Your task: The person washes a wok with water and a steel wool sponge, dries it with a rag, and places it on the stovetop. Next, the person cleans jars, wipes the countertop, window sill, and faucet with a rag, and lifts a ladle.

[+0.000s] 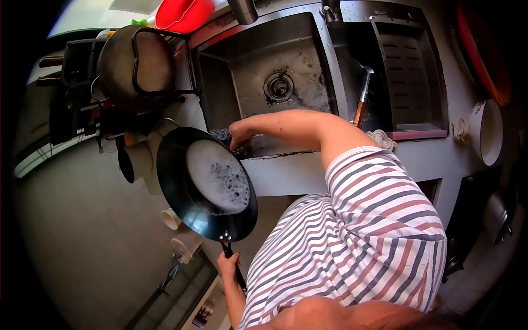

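A dark wok (206, 220) with frothy, greyish water (217, 173) and black specks in it is held beside the sink's near left corner. My left hand (228, 264) is wrapped round its black handle. My right arm stretches across the sink's front edge. At the corner, close to the wok's rim, my right hand (241, 133) is closed on a silvery tangle that looks like a steel wool scrubber (221, 134). Part of the scrubber is hidden by the fingers. Dark residue lies around the drain of the metal sink (300, 60).
A large round pot or lid (137, 69) stands left of the sink beside a dark rack (77, 77). A red basin (184, 14) is behind. On the right are a wooden-handled tool (363, 96), a cloth (381, 139), a white bowl (488, 132) and a drain tray (407, 77).
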Available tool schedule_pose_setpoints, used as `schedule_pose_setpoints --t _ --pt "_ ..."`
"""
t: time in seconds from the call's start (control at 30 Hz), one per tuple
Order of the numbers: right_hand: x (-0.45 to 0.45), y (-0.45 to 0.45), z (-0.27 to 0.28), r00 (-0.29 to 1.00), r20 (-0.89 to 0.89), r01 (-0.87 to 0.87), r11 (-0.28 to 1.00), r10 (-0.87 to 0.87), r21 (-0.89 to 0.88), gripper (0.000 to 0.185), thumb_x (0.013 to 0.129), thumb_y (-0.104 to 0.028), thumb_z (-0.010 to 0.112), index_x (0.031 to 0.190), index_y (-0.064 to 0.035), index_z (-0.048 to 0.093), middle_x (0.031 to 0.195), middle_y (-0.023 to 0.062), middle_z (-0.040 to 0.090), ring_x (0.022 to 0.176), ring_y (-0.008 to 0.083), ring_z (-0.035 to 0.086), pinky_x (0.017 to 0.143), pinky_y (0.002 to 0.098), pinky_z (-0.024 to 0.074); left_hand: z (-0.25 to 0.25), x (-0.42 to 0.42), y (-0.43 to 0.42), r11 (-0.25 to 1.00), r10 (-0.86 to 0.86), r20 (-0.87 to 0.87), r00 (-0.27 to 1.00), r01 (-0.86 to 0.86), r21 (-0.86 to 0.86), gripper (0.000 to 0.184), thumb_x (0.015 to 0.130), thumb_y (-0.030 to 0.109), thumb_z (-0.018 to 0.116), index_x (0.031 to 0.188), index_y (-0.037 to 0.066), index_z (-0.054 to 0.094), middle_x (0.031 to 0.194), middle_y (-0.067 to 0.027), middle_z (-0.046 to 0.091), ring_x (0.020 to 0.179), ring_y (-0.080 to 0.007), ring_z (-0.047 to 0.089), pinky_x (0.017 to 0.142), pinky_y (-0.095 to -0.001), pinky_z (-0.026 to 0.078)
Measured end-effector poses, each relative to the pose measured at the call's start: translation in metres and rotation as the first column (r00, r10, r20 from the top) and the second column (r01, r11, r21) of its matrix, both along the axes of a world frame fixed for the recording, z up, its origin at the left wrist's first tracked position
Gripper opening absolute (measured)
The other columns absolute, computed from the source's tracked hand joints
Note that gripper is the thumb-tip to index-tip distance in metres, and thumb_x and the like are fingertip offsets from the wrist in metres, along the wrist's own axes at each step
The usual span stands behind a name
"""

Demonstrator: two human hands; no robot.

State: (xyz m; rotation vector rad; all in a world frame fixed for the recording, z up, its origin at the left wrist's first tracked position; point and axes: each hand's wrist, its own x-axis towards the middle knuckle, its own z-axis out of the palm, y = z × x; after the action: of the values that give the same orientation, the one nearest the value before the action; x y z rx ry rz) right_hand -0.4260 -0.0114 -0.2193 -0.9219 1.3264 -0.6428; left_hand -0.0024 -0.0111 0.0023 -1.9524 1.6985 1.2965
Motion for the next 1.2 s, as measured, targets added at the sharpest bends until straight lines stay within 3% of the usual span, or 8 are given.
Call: schedule_pose_setpoints --t 0.27,0.43,0.53,0.63,0.8,0.9,1.03,1.2 --pt "-0.037 0.083 0.024 0.943 -0.148 -0.283 0.952 0.298 0.115 0.045 0.073 -0.041 0.07 0.086 0.0017 0.063 0.066 0.0123 0.06 0.056 0.0229 0.061 0.049 0.034 0.0495 0.003 -0.009 0.007 1.0 0.02 0.011 1.0 -0.02 0.005 0.012 0.07 0.004 0.065 0.068 0.001 0.053 0.054 -0.0047 0.051 0.042 -0.0141 0.049 0.042 -0.0267 0.041" --pt "-0.076 0.131 0.026 0.9 -0.237 -0.346 0.931 0.365 0.12 0.042 0.068 -0.039 0.071 0.071 0.0027 0.064 0.064 0.0122 0.059 0.05 0.023 0.058 0.046 0.0334 0.0489 0.001 -0.005 0.009 1.0 0.018 -0.03 0.999 -0.017 0.017 0.011 0.069 0.003 0.064 0.069 0.001 0.053 0.054 -0.0045 0.051 0.042 -0.0136 0.048 0.042 -0.0262 0.041" --pt "-0.097 0.141 0.05 0.962 -0.235 -0.098 0.98 0.138 0.174 0.038 0.068 -0.033 0.068 0.083 0.0014 0.064 0.069 0.014 0.061 0.058 0.0237 0.06 0.05 0.0345 0.0484 -0.004 0.001 0.006 0.999 0.047 0.01 0.999 -0.047 0.018 0.01 0.069 0.002 0.064 0.07 0.001 0.053 0.054 -0.0043 0.052 0.042 -0.0129 0.049 0.041 -0.0255 0.042" --pt "-0.11 0.128 0.084 0.924 -0.368 0.093 0.994 -0.104 -0.048 0.039 0.07 -0.037 0.065 0.086 -0.0018 0.064 0.069 0.0122 0.061 0.057 0.0209 0.06 0.05 0.0326 0.049 -0.003 0.001 0.004 0.999 0.035 0.0 0.999 -0.035 0.008 0.012 0.068 0.003 0.065 0.069 0.001 0.053 0.055 -0.004 0.052 0.044 -0.0124 0.05 0.04 -0.0265 0.042" --pt "-0.091 0.085 0.188 0.931 -0.218 0.189 0.897 -0.293 -0.4 0.034 0.071 -0.034 0.065 0.078 -0.0006 0.06 0.067 0.0139 0.058 0.061 0.0241 0.058 0.058 0.0359 0.046 0.008 -0.006 0.003 1.0 0.015 0.003 1.0 -0.015 -0.004 0.012 0.066 0.005 0.064 0.069 0.0 0.052 0.054 -0.0044 0.052 0.043 -0.0125 0.05 0.04 -0.0273 0.043" --pt "-0.037 0.042 0.225 0.868 -0.464 -0.097 0.856 -0.177 -0.507 0.034 0.072 -0.036 0.063 0.079 -0.0027 0.06 0.074 0.0174 0.06 0.073 0.0309 0.061 0.065 0.0418 0.0469 0.012 -0.006 0.004 1.0 0.012 0.028 1.0 -0.012 -0.014 0.012 0.066 0.006 0.063 0.068 0.0 0.052 0.053 -0.0047 0.052 0.042 -0.0128 0.05 0.04 -0.0275 0.043" --pt "0.042 -0.025 0.183 0.589 -0.806 -0.475 0.834 0.063 -0.282 0.025 0.076 -0.026 0.061 0.089 -0.0045 0.06 0.08 0.0143 0.064 0.078 0.031 0.063 0.065 0.0363 0.0507 0.011 -0.008 0.008 1.0 -0.01 0.069 0.998 0.01 -0.007 0.012 0.065 0.007 0.061 0.066 0.001 0.051 0.052 -0.0049 0.052 0.042 -0.013 0.052 0.04 -0.0278 0.043" --pt "0.102 -0.06 0.136 0.332 -0.93 -0.558 0.827 0.158 -0.059 0.029 0.08 -0.022 0.055 0.101 -0.0033 0.059 0.095 0.0133 0.064 0.086 0.0291 0.064 0.061 0.0418 0.0531 0.003 -0.001 0.011 0.999 -0.026 0.027 0.999 0.027 -0.029 0.011 0.065 0.003 0.062 0.068 0.0 0.052 0.053 -0.0053 0.052 0.041 -0.0138 0.05 0.038 -0.028 0.042"
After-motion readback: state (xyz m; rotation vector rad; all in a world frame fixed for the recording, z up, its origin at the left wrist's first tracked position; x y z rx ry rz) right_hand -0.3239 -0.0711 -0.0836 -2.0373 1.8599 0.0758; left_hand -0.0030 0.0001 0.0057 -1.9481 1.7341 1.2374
